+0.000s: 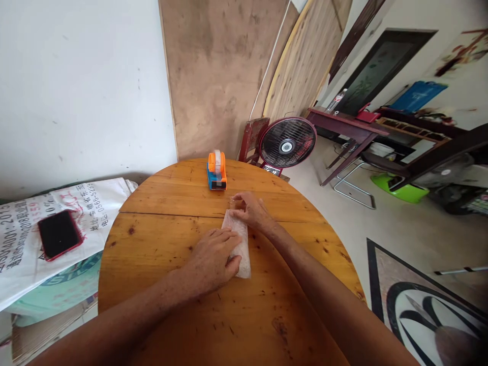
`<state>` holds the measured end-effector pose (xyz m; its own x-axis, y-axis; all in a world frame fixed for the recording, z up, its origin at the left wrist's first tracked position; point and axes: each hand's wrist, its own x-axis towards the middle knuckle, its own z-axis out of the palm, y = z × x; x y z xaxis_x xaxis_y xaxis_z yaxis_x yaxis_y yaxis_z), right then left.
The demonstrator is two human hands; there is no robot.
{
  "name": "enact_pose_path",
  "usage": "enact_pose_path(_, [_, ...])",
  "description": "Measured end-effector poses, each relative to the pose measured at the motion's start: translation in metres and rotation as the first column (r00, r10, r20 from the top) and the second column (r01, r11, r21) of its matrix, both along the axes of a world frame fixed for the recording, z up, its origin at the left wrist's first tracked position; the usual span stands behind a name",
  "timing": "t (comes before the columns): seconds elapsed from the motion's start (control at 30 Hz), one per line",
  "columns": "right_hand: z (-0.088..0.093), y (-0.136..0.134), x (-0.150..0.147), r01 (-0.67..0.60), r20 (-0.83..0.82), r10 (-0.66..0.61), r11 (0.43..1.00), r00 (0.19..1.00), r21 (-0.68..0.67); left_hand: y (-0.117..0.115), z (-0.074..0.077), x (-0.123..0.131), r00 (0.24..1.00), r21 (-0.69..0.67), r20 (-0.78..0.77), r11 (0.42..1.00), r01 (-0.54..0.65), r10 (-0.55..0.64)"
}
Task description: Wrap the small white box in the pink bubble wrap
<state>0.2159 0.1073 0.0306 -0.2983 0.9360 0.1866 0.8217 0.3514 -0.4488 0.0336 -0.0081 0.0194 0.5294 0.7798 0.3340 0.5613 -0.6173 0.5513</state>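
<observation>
A narrow, flat package of whitish bubble wrap [243, 256] lies on the round wooden table [152, 254] in front of me. My left hand [215, 256] rests across its left side, palm down, with the fingers laid flat on it and the thumb apart. At the package's far end is my right hand [251, 211]; its thumb touches the wrap and its curved fingers stand apart from the thumb. Whether a thin bit of clear tape is at those fingertips I cannot tell. Just beyond stands an orange and blue tape dispenser [217, 175] with a roll of clear tape.
Left of the table, a phone [60, 235] with a red case lies on a white printed sack [110, 195]. A fan [286, 145] and a wooden chair [253, 137] stand behind the table's far edge. Further right are a dark red table [351, 124] and a green basin [407, 190].
</observation>
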Motion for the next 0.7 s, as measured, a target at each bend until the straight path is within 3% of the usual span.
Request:
enact_pose_path(0.17, [0.0, -0.009, 0.009, 0.18, -0.096, -0.199, 0.968, 0.975, -0.176, 0.0, -0.003, 0.001, 1.0, 0.021, -0.003, 1.0, -0.005, 0.005])
enact_pose_path(0.37, [0.004, -0.01, 0.0, 0.155, -0.076, -0.181, 0.951, 0.98, -0.266, 0.0, -0.007, 0.001, 1.0, 0.063, 0.021, 0.998, -0.016, 0.015])
enact_pose_path(0.53, [-0.001, -0.005, -0.011, 0.11, -0.096, -0.143, 0.951, 0.985, -0.29, 0.0, -0.002, -0.001, 0.997, 0.137, 0.066, 0.99, -0.035, 0.027])
enact_pose_path(0.7, [-0.005, -0.004, -0.009, 0.099, -0.167, -0.151, 0.954, 0.974, -0.283, -0.002, 0.004, -0.003, 0.998, 0.246, 0.046, 0.969, 0.025, -0.038])
